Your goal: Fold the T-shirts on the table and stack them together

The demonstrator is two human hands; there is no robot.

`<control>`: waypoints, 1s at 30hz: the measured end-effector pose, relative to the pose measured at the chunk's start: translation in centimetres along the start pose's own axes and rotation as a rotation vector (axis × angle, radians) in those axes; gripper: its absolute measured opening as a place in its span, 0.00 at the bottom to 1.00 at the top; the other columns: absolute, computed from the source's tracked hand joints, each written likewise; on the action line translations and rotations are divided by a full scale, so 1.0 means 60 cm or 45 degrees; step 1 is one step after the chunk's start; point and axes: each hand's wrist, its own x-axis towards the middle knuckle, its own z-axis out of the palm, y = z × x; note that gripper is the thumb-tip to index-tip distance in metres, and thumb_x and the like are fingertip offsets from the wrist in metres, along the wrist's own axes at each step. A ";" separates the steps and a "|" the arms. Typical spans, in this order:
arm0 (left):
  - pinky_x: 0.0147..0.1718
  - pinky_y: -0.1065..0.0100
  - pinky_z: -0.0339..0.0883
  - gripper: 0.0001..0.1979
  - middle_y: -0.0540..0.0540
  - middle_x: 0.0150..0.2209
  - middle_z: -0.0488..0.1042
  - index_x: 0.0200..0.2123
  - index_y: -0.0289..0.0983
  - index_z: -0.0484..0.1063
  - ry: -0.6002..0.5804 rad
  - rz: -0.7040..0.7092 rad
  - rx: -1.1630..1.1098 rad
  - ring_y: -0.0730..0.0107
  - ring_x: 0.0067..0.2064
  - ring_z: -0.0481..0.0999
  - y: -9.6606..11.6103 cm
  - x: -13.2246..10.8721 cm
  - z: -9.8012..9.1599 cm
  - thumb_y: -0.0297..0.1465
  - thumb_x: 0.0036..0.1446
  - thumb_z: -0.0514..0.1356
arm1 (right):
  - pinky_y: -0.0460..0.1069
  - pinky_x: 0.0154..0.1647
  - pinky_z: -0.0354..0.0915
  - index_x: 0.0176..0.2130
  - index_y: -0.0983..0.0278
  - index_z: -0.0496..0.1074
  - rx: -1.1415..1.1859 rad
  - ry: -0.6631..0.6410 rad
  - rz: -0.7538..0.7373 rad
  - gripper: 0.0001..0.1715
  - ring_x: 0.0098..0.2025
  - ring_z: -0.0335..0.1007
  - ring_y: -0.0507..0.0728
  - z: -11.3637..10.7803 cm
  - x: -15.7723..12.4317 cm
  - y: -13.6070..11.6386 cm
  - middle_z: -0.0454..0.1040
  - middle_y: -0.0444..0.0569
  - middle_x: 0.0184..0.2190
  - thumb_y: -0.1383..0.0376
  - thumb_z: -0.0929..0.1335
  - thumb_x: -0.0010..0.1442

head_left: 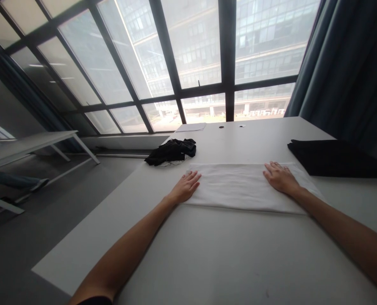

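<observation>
One white cloth (233,186), one black bundle (172,151), one flat black cloth (341,159), two curtains (334,63) and one shoe (40,185) show.

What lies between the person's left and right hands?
A lightly wrinkled white cloth lies between the left hand and the right hand, as the head view shows.

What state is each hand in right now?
Left hand: open, palm down on the left end of the white cloth, holding nothing.
Right hand: open, palm down near the cloth's right end, holding nothing.
</observation>
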 end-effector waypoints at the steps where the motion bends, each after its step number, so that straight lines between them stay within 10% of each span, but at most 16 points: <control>1: 0.67 0.41 0.49 0.28 0.39 0.72 0.52 0.70 0.38 0.58 -0.007 0.003 0.007 0.48 0.72 0.50 0.000 0.001 -0.003 0.43 0.74 0.41 | 0.67 0.68 0.51 0.66 0.68 0.63 -0.001 0.003 0.000 0.33 0.71 0.51 0.66 0.000 0.000 0.000 0.59 0.63 0.69 0.55 0.54 0.72; 14: 0.70 0.47 0.39 0.30 0.46 0.74 0.45 0.73 0.44 0.47 -0.110 0.265 0.012 0.58 0.74 0.40 0.153 -0.010 -0.016 0.47 0.73 0.40 | 0.67 0.67 0.51 0.66 0.68 0.63 -0.010 0.000 0.000 0.32 0.71 0.51 0.66 -0.009 -0.002 -0.004 0.59 0.63 0.68 0.55 0.55 0.72; 30: 0.70 0.46 0.37 0.28 0.50 0.74 0.45 0.72 0.54 0.48 -0.212 0.564 -0.098 0.55 0.74 0.43 0.197 -0.039 -0.031 0.45 0.72 0.47 | 0.67 0.69 0.45 0.68 0.70 0.59 0.039 0.151 -0.055 0.32 0.73 0.46 0.67 -0.053 -0.021 -0.036 0.55 0.63 0.70 0.58 0.55 0.71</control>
